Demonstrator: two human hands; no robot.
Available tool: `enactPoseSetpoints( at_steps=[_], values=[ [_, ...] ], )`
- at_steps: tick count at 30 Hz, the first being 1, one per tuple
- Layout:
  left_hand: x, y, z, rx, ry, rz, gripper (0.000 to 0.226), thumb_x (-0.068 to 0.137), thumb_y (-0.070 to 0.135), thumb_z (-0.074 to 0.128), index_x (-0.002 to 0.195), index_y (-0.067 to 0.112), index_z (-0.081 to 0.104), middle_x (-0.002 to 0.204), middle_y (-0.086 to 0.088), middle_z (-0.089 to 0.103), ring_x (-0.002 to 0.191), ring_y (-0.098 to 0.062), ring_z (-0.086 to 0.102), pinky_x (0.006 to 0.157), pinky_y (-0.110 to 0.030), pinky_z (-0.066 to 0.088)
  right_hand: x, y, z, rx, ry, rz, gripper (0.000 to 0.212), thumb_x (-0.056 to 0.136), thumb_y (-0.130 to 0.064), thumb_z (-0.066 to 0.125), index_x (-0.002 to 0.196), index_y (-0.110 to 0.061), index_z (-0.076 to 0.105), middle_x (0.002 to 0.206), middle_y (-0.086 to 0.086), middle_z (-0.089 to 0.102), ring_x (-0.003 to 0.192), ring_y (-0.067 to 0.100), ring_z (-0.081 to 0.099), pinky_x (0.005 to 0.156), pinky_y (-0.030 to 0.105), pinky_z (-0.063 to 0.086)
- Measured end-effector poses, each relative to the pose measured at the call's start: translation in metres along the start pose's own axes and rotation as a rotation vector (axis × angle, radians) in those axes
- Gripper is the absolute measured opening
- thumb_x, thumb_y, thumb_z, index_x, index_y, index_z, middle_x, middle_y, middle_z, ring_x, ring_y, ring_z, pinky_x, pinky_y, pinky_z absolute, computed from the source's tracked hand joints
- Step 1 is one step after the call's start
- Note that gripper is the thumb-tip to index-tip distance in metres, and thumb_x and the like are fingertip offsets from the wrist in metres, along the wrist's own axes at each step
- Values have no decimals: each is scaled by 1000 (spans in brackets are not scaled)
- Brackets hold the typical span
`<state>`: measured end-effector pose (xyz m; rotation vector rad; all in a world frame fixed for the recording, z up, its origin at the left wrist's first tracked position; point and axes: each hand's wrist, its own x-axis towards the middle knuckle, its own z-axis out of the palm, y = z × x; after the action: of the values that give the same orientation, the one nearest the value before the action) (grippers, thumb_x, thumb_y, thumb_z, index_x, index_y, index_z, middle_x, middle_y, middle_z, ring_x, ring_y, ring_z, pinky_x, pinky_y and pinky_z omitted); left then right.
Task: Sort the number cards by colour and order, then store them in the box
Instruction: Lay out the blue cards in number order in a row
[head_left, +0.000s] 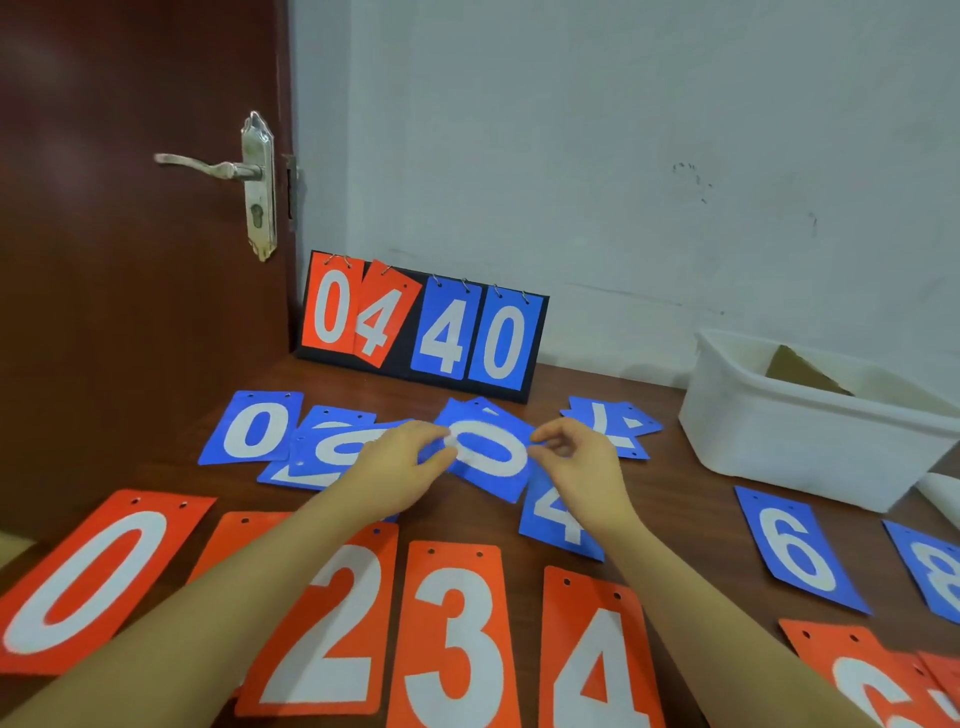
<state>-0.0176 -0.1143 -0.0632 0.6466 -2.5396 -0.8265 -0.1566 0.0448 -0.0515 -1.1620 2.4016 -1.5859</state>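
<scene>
The blue 0 card sits mid-desk, tilted, its long axis running from upper left to lower right, lying over other blue cards. The left hand pinches its left edge, thumb and fingers clamped on it; the right hand is at its right edge with fingers curled, though whether they actually grip the card cannot be told. A blue 4 lies partly under the right wrist, a second blue 0 lies flat to the left beside an overlapped heap of blue cards, and a blue 7 lies to the right. Farther right are a blue 6 and a blue 8. Along the near edge runs a red row: 0, 2, 3, 4, and a red 6 at the lower right. The white box stands at the right, holding only a piece of brown cardboard. A scoreboard reading 04 in red and 40 in blue leans against the pale wall at the back of the brown wooden desk. A dark door with a metal handle stands to the left.
</scene>
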Motion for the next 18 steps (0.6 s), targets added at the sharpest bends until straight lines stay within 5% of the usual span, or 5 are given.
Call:
enactPoseSetpoints(
  at_steps=[5, 10, 13, 15, 18],
  values=[
    [7, 18, -3, -61, 216, 59, 73, 86, 40, 58, 145, 21, 20, 150, -3, 27, 136, -22, 28, 110, -44, 27, 2, -13, -13, 69, 61, -166, 32, 88, -2, 52, 108, -27, 54, 97, -12, 57, 72, -3, 51, 64, 12, 46],
    [11, 34, -10, -116, 380, 217, 66, 84, 24, 65, 139, 29, 29, 140, 1, 39, 127, -16, 39, 106, -39, 30, 19, -28, -21, 84, 51, -212, 29, 90, -3, 51, 107, -25, 60, 83, -6, 58, 63, 3, 51, 58, 14, 46],
    [12, 33, -19, -444, 470, 89, 64, 82, 10, 67, 134, 27, 33, 108, 12, 55, 94, 2, 59, 77, -22, 56, 25, -30, -14, 192, 104, -144, 27, 89, -3, 52, 103, -25, 59, 81, -2, 57, 64, 9, 53, 55, 20, 47],
    [13, 25, -28, -552, 522, -4, 68, 81, 12, 69, 134, 25, 29, 92, 9, 57, 78, -1, 61, 58, -15, 49, 28, -34, -5, 289, 158, -84, 26, 88, -4, 55, 98, -28, 57, 82, 4, 56, 66, 12, 54, 56, 19, 48],
    [12, 13, -38, -704, 468, -77, 58, 79, 18, 71, 125, 22, 35, 91, 2, 65, 83, -6, 64, 64, -19, 49, 30, -44, 17, 373, 129, -25, 26, 85, -4, 59, 91, -29, 55, 78, 8, 55, 67, 17, 57, 56, 19, 49]
  ],
)
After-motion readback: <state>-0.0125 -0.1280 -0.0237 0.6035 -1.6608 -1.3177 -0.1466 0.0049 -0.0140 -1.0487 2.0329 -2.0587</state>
